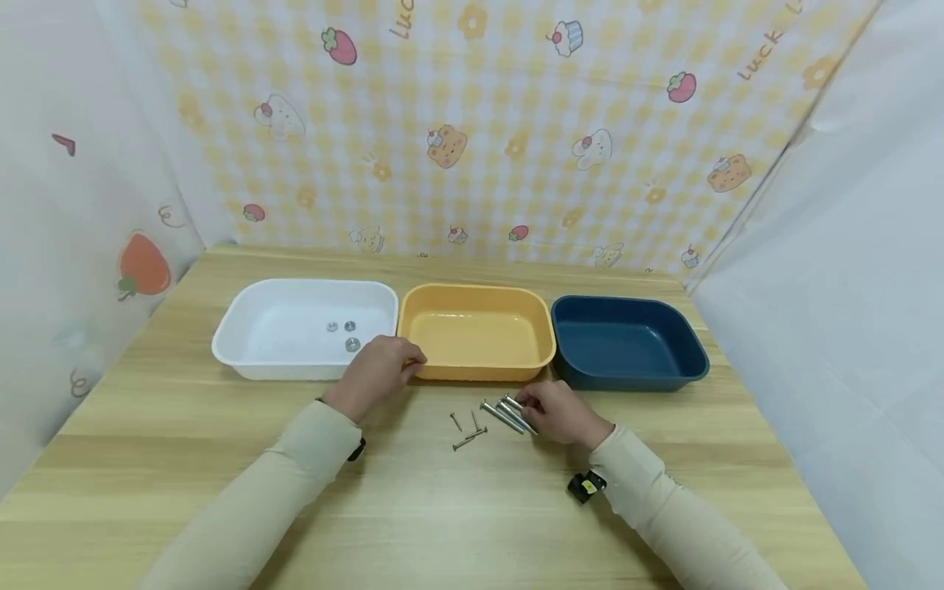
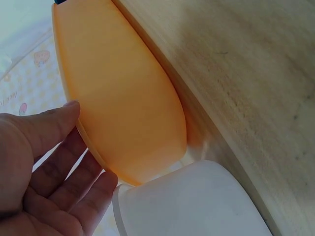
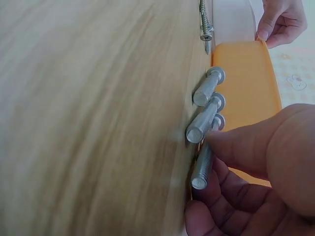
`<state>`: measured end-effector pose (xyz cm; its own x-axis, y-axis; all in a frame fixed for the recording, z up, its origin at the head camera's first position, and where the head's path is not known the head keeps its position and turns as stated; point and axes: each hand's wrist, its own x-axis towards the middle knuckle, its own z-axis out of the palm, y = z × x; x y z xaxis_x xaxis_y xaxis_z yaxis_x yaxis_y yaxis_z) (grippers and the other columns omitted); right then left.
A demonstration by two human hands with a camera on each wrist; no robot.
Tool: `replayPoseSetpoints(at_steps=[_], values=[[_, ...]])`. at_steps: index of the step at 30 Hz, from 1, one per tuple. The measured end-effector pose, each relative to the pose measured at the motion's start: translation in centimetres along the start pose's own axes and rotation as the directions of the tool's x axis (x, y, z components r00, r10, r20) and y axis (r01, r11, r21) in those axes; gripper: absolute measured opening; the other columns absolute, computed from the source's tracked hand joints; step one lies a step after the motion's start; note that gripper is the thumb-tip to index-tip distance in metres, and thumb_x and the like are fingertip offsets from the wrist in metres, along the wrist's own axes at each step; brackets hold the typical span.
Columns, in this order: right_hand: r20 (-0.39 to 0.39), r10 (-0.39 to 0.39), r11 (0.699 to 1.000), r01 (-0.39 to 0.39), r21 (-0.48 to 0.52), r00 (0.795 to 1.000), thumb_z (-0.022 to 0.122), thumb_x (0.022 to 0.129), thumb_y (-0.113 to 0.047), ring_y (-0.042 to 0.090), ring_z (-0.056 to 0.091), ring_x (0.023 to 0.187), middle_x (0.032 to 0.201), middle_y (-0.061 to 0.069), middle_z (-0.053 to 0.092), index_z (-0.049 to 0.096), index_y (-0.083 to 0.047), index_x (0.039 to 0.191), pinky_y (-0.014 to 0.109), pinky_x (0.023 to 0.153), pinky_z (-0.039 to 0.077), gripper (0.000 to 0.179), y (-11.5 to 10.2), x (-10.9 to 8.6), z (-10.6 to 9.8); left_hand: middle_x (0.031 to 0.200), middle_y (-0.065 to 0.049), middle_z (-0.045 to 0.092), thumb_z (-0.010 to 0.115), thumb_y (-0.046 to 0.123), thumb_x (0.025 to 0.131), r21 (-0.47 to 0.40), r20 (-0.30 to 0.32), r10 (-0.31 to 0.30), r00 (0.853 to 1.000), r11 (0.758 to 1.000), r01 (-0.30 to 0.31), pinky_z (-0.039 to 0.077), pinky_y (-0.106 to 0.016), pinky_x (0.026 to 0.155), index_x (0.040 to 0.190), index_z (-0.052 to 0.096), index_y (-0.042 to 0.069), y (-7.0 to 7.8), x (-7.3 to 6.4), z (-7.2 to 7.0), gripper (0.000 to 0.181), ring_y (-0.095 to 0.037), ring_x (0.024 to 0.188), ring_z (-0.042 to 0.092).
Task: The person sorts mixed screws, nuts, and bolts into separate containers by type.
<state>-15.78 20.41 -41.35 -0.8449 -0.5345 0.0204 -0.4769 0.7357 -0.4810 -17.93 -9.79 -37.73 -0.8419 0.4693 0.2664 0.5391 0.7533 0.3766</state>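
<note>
My left hand (image 1: 374, 370) pinches the front left rim of the yellow plastic bin (image 1: 479, 374). In the left wrist view its thumb lies on the outer side and the other fingers sit behind the rim. My right hand (image 1: 560, 412) is on the table in front of that bin, near its right corner. Its thumb and fingers pinch the nearest of three thick silver bolts (image 3: 202, 173). Beside it lie the middle bolt (image 3: 203, 120) and the far bolt (image 3: 206, 89), roughly parallel. Several small screws (image 1: 469, 440) lie scattered left of the bolts.
A white bin (image 1: 280, 371) holding three nuts (image 1: 351, 345) stands left of the yellow one. On the right is a dark blue bin (image 1: 627, 383). All three stand in a row toward the back of the wooden table (image 1: 457, 524), before a patterned cloth (image 1: 472, 98).
</note>
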Motion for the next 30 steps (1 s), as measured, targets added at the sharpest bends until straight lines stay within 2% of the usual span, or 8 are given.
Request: replayPoseSetpoints(at_steps=[7,14,17,22,30], values=[[0.01,0.048,0.998,-0.048,0.032,0.999,0.061,0.09,0.003,0.008,0.055,0.067,0.08,0.0,0.065,0.071,0.001,0.1,0.025,0.06,0.05,0.014,-0.2,-0.2,-0.3,0.085,-0.007,0.072,0.075,0.003,0.083,-0.01,0.0,0.003,1.0,1.0,-0.003,0.056,-0.035,0.075,0.088,0.076,0.004,0.2,0.0,0.0,0.005,-0.021,0.079,0.068],[0.098,0.122,0.981,-0.135,0.143,0.988,0.057,0.095,-0.001,0.011,0.057,0.075,0.085,0.0,0.065,0.07,-0.003,0.102,0.029,0.068,0.051,0.015,-0.6,0.1,-1.5,0.088,-0.007,0.073,0.075,0.005,0.084,-0.01,0.032,-0.035,0.999,0.999,0.035,0.056,-0.035,0.077,0.09,0.076,0.005,0.2,0.3,-0.1,0.006,-0.022,0.082,0.068],[0.113,0.092,0.981,-0.11,0.161,0.989,0.056,0.096,-0.002,0.011,0.056,0.075,0.087,0.0,0.065,0.07,-0.004,0.103,0.029,0.068,0.05,0.016,-0.9,0.4,-2.2,0.089,-0.007,0.073,0.075,0.006,0.084,-0.021,0.037,-0.054,0.998,0.998,0.054,0.056,-0.035,0.077,0.09,0.076,0.005,0.1,0.2,-0.1,0.006,-0.022,0.082,0.068],[0.113,0.023,0.974,-0.048,0.222,0.993,0.054,0.097,0.0,0.013,0.058,0.076,0.09,0.007,0.067,0.067,0.001,0.105,0.028,0.068,0.051,0.015,-1.6,1.1,-3.6,0.089,-0.008,0.073,0.075,0.004,0.084,-0.034,0.021,-0.048,0.999,0.998,0.049,0.056,-0.036,0.076,0.089,0.076,0.004,0.1,0.1,-0.1,0.005,-0.023,0.082,0.069],[0.133,0.024,0.974,-0.053,0.22,0.991,0.053,0.099,-0.003,0.019,0.059,0.08,0.096,0.014,0.066,0.064,0.003,0.113,0.028,0.067,0.05,0.019,-2.0,2.8,-5.4,0.085,-0.008,0.073,0.075,0.003,0.083,-0.013,0.013,-0.022,1.0,1.0,0.022,0.056,-0.036,0.075,0.087,0.076,0.003,0.1,0.2,0.0,0.004,-0.023,0.079,0.068]])
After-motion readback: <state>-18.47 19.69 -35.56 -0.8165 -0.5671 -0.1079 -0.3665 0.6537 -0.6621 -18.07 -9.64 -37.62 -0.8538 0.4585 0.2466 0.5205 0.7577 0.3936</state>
